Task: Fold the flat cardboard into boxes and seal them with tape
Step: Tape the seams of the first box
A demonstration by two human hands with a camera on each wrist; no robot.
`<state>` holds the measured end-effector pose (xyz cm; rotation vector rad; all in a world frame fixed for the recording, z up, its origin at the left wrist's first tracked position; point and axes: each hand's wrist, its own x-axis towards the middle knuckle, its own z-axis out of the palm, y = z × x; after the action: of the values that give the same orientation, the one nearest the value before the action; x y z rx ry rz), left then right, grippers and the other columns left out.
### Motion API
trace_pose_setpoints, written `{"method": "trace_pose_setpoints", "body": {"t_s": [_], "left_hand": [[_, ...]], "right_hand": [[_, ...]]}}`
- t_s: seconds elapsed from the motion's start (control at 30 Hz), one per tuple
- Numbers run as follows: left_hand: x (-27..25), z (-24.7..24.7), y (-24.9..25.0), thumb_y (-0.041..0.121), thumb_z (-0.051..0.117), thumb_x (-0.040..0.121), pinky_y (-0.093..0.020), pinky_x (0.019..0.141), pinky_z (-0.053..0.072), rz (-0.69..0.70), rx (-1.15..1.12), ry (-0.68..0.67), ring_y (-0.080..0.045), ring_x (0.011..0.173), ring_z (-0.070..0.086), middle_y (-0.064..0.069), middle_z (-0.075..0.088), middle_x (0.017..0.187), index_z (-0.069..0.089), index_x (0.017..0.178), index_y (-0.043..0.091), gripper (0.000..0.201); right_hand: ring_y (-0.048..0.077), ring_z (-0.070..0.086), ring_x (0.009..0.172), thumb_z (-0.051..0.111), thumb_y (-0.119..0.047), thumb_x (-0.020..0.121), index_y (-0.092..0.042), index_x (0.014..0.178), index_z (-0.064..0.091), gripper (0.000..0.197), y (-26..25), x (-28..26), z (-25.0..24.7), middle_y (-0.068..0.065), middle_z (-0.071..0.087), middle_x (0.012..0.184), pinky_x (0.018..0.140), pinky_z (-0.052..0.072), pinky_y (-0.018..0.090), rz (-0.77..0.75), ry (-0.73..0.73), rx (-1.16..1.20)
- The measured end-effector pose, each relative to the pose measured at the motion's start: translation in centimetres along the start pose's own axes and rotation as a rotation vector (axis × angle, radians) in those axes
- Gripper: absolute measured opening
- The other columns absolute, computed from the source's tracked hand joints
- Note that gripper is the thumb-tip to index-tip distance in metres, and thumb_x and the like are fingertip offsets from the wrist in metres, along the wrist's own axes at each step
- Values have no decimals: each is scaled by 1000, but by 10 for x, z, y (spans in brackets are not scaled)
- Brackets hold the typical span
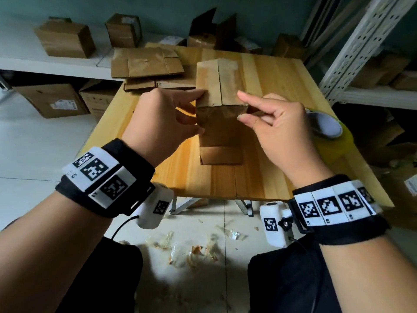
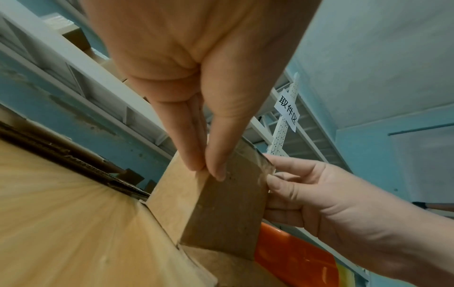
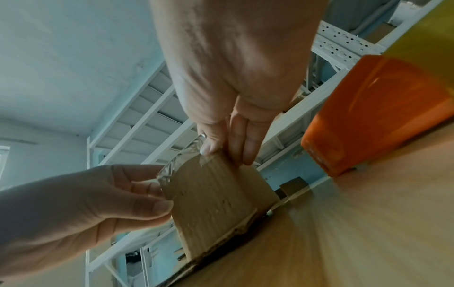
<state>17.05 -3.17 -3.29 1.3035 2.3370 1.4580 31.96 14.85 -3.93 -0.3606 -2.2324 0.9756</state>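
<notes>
Your left hand (image 1: 168, 118) pinches the near upper corner of the cardboard box (image 1: 220, 123), thumb on the face toward you and fingers along its left side, which steadies the box while its upper end is worked. Your right hand (image 1: 277, 129) mirrors it on the opposite corner: thumb and curled fingers pinch that edge while the forefinger points out straight over the top, probably to rub the clear tape (image 3: 181, 157) flat where it wraps down over the rim. The box stands on end near the middle of the wooden table (image 1: 270, 86), its lower flaps splayed on the wood, so the closed top seam faces up where both hands can reach it. Just right of your right hand lies the tape roll (image 1: 325, 125), close by for the next strip. Beyond the box, at the table's far left, the flat cardboard (image 1: 146, 62) waits in a loose stack. Farther back, finished boxes (image 1: 65, 38) sit along the white shelf.
</notes>
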Motion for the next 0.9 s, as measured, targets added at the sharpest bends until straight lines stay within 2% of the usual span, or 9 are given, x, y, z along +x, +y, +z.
{"method": "trace_pose_setpoints", "body": {"t_s": [0.07, 0.2, 0.4, 0.5, 0.57, 0.67, 0.7, 0.77, 0.9], "left_hand": [[0, 1, 2, 6, 87, 81, -21, 84, 61, 21, 40, 13, -3, 84, 75, 5, 74, 113, 61, 145, 21, 71], [1, 1, 4, 9, 88, 80, -9, 82, 56, 18, 42, 32, 1, 84, 72, 11, 74, 101, 64, 141, 20, 67], [1, -5, 12, 12, 93, 72, -17, 84, 58, 15, 12, 44, -4, 84, 73, 6, 77, 97, 71, 131, 17, 63], [-3, -10, 14, 14, 93, 72, -24, 85, 62, 125, -12, 33, -7, 94, 73, 3, 74, 107, 71, 131, 16, 63], [-4, -11, 13, 16, 92, 75, -25, 90, 61, 174, -78, 39, -12, 104, 71, 0, 71, 110, 70, 133, 17, 62], [-5, -11, 15, 14, 90, 77, -28, 91, 62, 240, -166, 66, -24, 108, 69, -12, 69, 110, 67, 136, 12, 64], [-5, -11, 16, 14, 89, 78, -29, 90, 63, 262, -189, 74, -27, 108, 69, -16, 68, 110, 65, 138, 9, 64], [-6, -13, 18, 15, 88, 80, -31, 90, 63, 290, -237, 92, -31, 110, 67, -21, 66, 114, 63, 140, 7, 65], [-3, -11, 18, 19, 82, 90, -37, 102, 58, 282, -276, 103, -27, 137, 56, -15, 57, 144, 59, 145, 14, 60]], "right_hand": [[-3, 72, 96, 75, -8, 96, -17, 138, 69, 43, -1, 0, -2, 3, 70, 118, 96, 56, 18, 19, -17, 34], [0, 73, 106, 78, -11, 94, -23, 134, 73, 42, 3, 2, -6, -8, 71, 133, 101, 59, 31, 58, -22, 72], [11, 72, 109, 78, -4, 92, -13, 131, 74, 40, 9, 4, -9, -4, 75, 113, 99, 59, 30, -12, 2, 96], [20, 70, 104, 78, -7, 92, -12, 132, 73, 40, 11, 6, -14, 0, 73, 106, 97, 59, 41, -76, 8, 76], [21, 68, 104, 77, -8, 94, -12, 133, 72, 40, 10, 8, -18, 3, 70, 105, 98, 58, 42, -97, 23, 88], [28, 67, 114, 73, -10, 98, -16, 136, 69, 39, 3, 9, -23, 16, 70, 115, 105, 55, 49, -126, 47, 172], [28, 66, 119, 72, -11, 99, -19, 136, 68, 38, 1, 10, -24, 16, 70, 120, 107, 53, 51, -130, 57, 215], [22, 63, 131, 69, -13, 101, -24, 135, 67, 36, -3, 11, -23, 6, 71, 131, 114, 49, 52, -115, 80, 295], [21, 55, 143, 64, -17, 106, -20, 141, 63, 36, -6, 11, -18, 4, 66, 145, 120, 42, 54, -73, 84, 418]]}}
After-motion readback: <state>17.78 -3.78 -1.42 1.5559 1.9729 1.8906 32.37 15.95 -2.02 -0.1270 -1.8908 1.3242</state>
